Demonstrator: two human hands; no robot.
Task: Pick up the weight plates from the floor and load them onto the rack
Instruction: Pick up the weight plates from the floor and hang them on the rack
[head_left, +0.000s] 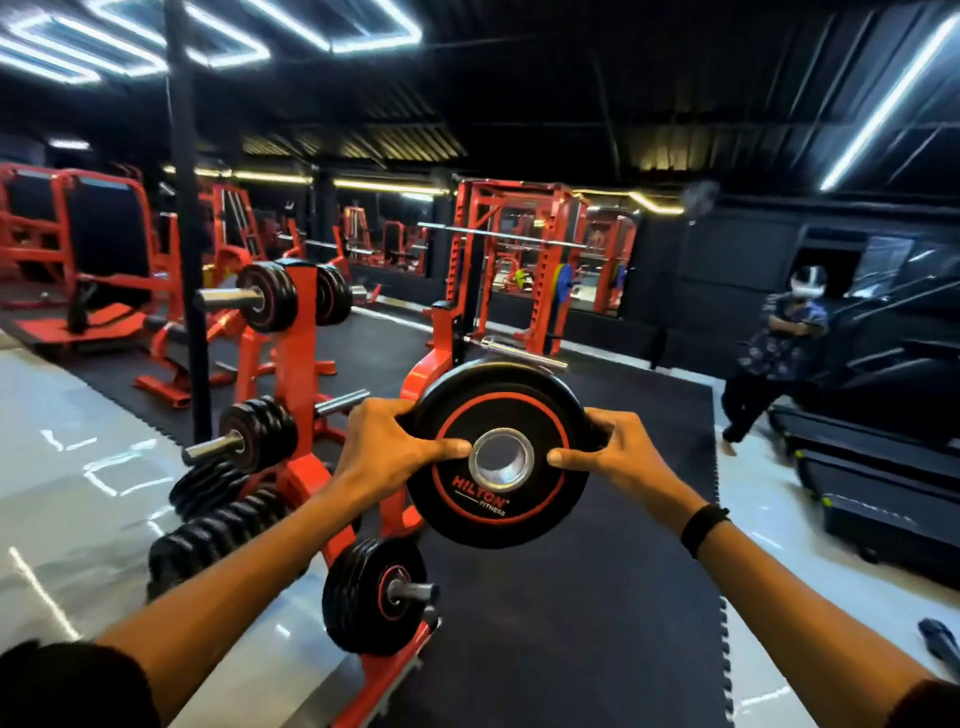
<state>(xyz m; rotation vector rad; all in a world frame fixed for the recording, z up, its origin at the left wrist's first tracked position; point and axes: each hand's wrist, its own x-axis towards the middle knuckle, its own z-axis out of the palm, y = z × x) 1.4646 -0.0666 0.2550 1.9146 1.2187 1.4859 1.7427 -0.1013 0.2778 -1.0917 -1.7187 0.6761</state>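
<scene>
I hold a black weight plate with a red ring and a steel-lined centre hole upright in front of me, above the floor. My left hand grips its left rim and my right hand grips its right rim, thumbs lying on the face near the hole. To the left stands the red plate rack. Its pegs carry black plates at the top, in the middle and low at the front. One middle peg on the near side sticks out bare, just left of my left hand.
Black rubber matting covers the floor ahead, with glossy tile on the left. A red squat rack with a barbell stands behind. A person moves at the right beside treadmills. A black pole rises left of the rack.
</scene>
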